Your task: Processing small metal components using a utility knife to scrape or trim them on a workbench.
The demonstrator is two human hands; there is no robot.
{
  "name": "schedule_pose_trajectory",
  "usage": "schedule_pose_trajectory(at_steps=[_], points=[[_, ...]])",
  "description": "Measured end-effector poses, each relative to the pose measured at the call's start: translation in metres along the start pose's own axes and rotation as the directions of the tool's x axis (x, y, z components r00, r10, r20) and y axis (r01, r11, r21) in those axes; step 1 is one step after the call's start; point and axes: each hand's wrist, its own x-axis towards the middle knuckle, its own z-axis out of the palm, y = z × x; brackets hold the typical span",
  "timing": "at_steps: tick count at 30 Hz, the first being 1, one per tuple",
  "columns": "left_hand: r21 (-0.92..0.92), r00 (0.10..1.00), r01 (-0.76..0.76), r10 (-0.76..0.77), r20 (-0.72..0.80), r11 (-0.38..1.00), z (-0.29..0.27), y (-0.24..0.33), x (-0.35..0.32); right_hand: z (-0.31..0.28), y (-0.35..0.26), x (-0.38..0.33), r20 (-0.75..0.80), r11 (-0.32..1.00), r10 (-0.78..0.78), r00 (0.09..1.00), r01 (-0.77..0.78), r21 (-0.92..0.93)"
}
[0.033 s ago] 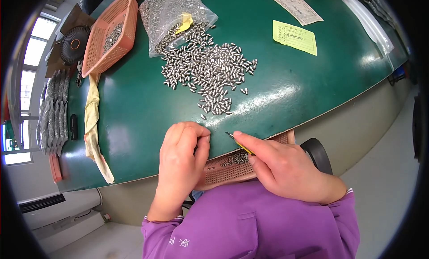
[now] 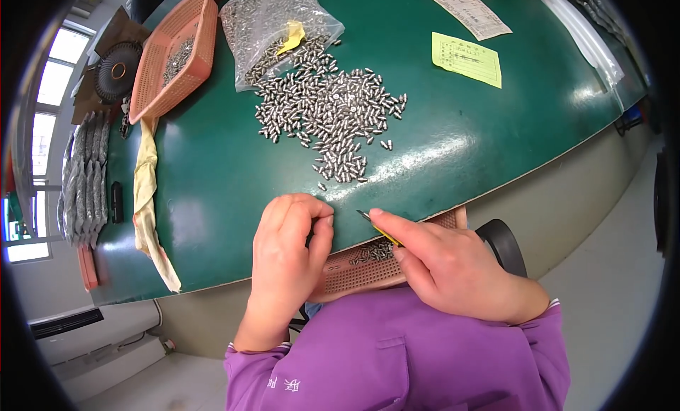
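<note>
2 bare hands are held at the near edge of a green table (image 2: pixel 212 212), a short gap between them. The right hand (image 2: pixel 453 268) is closed around a slim tool (image 2: pixel 385 234) with a yellow body, index finger laid along it; its dark tip points out of that grip, toward the left hand (image 2: pixel 285 241). The left hand's fingers are curled, thumb close against the index finger; whether they pinch anything, I cannot tell.

Below and between the 2 grips, a pink basket (image 2: pixel 358 278) shows under the table edge, small metal parts (image 2: pixel 375 252) inside. Just beyond the left fingertips lies 1 loose piece (image 2: pixel 321 186). Farther out from both hands spreads a heap of silvery pieces (image 2: pixel 343 110), reaching back to a clear plastic bag (image 2: pixel 308 7) filled with more.

Left of the left hand lies a pale yellow cloth (image 2: pixel 146 191), and beyond it an orange-pink basket (image 2: pixel 202 57). Out past the right hand lie 2 papers, 1 yellow-green sheet (image 2: pixel 466 59) and 1 whitish sheet (image 2: pixel 472 14).
</note>
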Motion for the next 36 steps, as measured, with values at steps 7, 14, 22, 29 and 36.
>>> schedule_pose_trajectory(at_steps=[7, 14, 22, 29, 36], points=[[-0.098, 0.998, -0.054, 0.051, -0.033, 0.994, 0.011, 0.003, -0.005, 0.004, -0.001, -0.001, -0.001, 1.0, -0.01, 1.0, 0.01, -0.014], [-0.018, 0.998, -0.058, 0.057, -0.035, 0.998, 0.01, 0.004, -0.003, 0.009, 0.0, -0.002, -0.01, 0.998, -0.042, 0.999, 0.042, -0.039], [-0.04, 1.0, -0.009, 0.008, -0.013, 0.999, 0.01, 0.004, -0.004, 0.009, -0.004, -0.002, -0.003, 0.996, -0.05, 0.999, 0.049, -0.069], [-0.069, 1.0, 0.002, -0.002, -0.006, 0.998, 0.011, 0.002, -0.003, 0.006, -0.004, 0.002, 0.015, 0.996, -0.059, 0.998, 0.06, -0.069], [-0.111, 0.999, 0.046, -0.043, 0.024, 0.993, 0.007, 0.003, -0.002, -0.002, -0.011, 0.008, 0.126, 0.987, -0.051, 0.991, 0.069, -0.142]])
